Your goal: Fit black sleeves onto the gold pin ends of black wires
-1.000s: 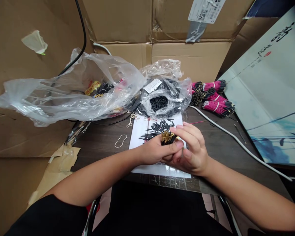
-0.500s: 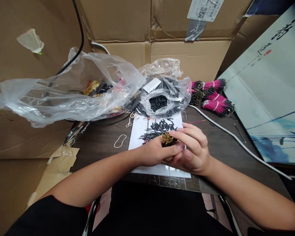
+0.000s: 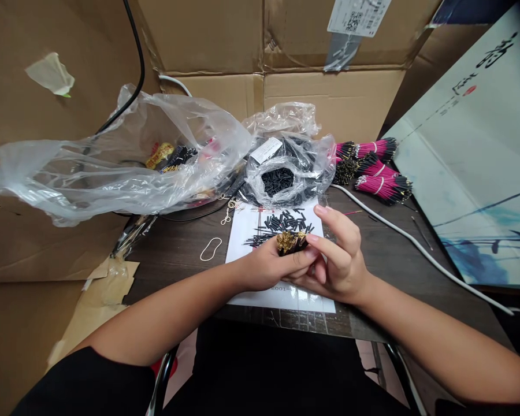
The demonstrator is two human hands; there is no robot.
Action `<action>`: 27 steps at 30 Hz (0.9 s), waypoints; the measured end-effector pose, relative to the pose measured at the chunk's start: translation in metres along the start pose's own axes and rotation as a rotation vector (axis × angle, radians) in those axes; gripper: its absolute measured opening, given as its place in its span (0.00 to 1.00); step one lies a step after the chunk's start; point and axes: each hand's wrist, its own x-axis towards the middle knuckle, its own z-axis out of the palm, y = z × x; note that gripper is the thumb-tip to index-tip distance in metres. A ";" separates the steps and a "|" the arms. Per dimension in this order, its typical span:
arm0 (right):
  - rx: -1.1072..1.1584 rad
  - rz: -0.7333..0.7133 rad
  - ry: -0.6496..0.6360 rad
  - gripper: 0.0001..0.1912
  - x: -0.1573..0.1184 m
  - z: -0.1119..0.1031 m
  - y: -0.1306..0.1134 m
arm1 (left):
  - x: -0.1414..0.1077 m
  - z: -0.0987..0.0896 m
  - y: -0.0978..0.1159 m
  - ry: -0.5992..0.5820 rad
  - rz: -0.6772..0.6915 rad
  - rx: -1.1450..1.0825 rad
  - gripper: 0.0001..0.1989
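My left hand (image 3: 266, 266) is closed around a bundle of black wires with gold metal terminals (image 3: 286, 242), the terminal ends facing up toward me. At the bundle's right side, my right hand (image 3: 344, 257) has its fingers apart, the index finger raised and another fingertip against the terminals at the edge. Its lower fingers are partly hidden behind my left hand. Just beyond the bundle, loose short black sleeves (image 3: 286, 221) and thin black wires (image 3: 260, 238) lie on a white printed sheet (image 3: 240, 231).
Behind the sheet stands a clear bag of black sleeves (image 3: 278, 180). A large plastic bag (image 3: 112, 179) is at left, with rubber bands (image 3: 211, 249) nearer me. Pink wire bundles (image 3: 377, 185) lie at right, near a white cable (image 3: 416, 245). Cardboard (image 3: 329, 98) walls the back.
The bundle and my left hand have shifted slightly left. My right index finger has lifted away from the terminals, and the right fingers have spread.
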 end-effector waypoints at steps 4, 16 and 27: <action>0.042 0.020 -0.030 0.47 0.001 -0.001 0.000 | 0.000 -0.001 -0.002 -0.006 -0.035 -0.087 0.16; 0.158 0.271 -0.123 0.24 0.010 -0.026 0.037 | 0.001 -0.005 0.000 0.038 -0.010 -0.205 0.17; 0.016 0.260 -0.592 0.15 -0.006 0.009 0.070 | -0.003 -0.007 0.003 -0.061 -0.217 -0.219 0.20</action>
